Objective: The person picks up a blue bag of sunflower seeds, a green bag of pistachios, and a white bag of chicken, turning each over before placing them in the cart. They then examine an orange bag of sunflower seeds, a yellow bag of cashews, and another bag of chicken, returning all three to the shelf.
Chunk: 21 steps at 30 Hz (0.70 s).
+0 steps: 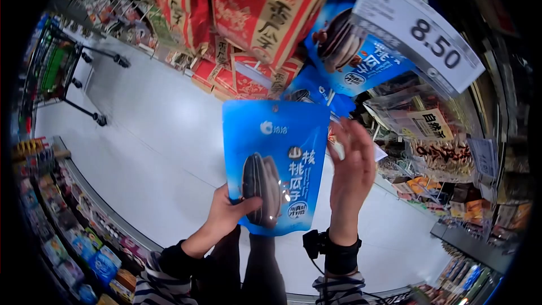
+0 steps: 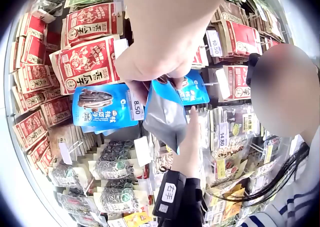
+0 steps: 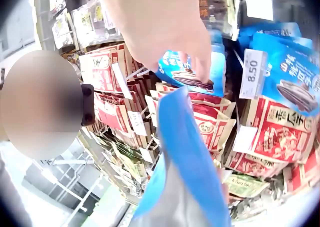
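Landmark: the held blue bag (image 1: 276, 169), printed with striped seeds, kept upright before the body, above the floor (image 1: 158, 118).

Edges and room, left to right. Far left of the bag, a shopping cart (image 1: 53, 68) is seen; below it, a low shelf (image 1: 79, 243) stacked with packets curves along the floor. Between shelf and bag, a broad stretch of bare floor is left open. Above the bag, red-and-kraft bags (image 1: 265, 11) are hung close over its top edge. Above and right, hanging blue bags (image 1: 361, 51) are partly covered by a price tag (image 1: 418, 34) marked 8.50. Right of the bag, clear packets (image 1: 429, 135) are hung, well apart from it; room there is narrower, the right hand being set between.

Pose. The left hand (image 1: 226, 212) is brought in from below at the bag's lower left, forearm slanted up and inward. The right hand (image 1: 353, 164) is raised along the bag's right edge, wrist below, fingers pointed upward.

Hands. By the left hand the bag is gripped, thumb laid across the front. The right hand is seen partly spread, fingers loosely bent; whether the bag's edge is touched by it cannot be told.
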Motion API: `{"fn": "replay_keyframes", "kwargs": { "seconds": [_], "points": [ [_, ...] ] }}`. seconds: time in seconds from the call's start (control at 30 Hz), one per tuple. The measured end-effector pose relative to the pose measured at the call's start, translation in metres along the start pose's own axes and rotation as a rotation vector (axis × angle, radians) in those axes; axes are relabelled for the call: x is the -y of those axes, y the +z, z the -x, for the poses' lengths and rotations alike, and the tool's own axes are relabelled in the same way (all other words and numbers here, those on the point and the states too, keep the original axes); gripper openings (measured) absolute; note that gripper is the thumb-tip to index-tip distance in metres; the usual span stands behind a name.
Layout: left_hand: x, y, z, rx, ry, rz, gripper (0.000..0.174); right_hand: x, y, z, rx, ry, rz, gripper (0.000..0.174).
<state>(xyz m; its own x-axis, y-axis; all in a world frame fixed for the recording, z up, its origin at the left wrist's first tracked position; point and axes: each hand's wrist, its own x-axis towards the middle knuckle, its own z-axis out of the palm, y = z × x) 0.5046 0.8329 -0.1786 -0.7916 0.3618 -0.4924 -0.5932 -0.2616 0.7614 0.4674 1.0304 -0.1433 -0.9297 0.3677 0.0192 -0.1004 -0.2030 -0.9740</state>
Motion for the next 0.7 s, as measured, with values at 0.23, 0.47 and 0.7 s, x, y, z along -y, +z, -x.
{"fn": "replay_keyframes", "kwargs": {
  "seconds": [0.23, 0.47, 0.7],
  "points": [
    [0.002, 0.001, -0.007, -0.01, -0.07, -0.057, 0.03, -0.013, 0.007, 0.011, 0.055, 0.518, -0.062, 0.024],
    [0.002, -0.013, -0.008, -0.002, -0.068, -0.055, 0.034, -0.022, 0.012, 0.012, -0.084, 0.509, -0.019, 0.015],
    [0.003, -0.022, -0.002, -0.056, -0.066, 0.158, 0.035, -0.028, 0.019, 0.013, -0.21, 0.372, -0.047, 0.019]
  ]
}}
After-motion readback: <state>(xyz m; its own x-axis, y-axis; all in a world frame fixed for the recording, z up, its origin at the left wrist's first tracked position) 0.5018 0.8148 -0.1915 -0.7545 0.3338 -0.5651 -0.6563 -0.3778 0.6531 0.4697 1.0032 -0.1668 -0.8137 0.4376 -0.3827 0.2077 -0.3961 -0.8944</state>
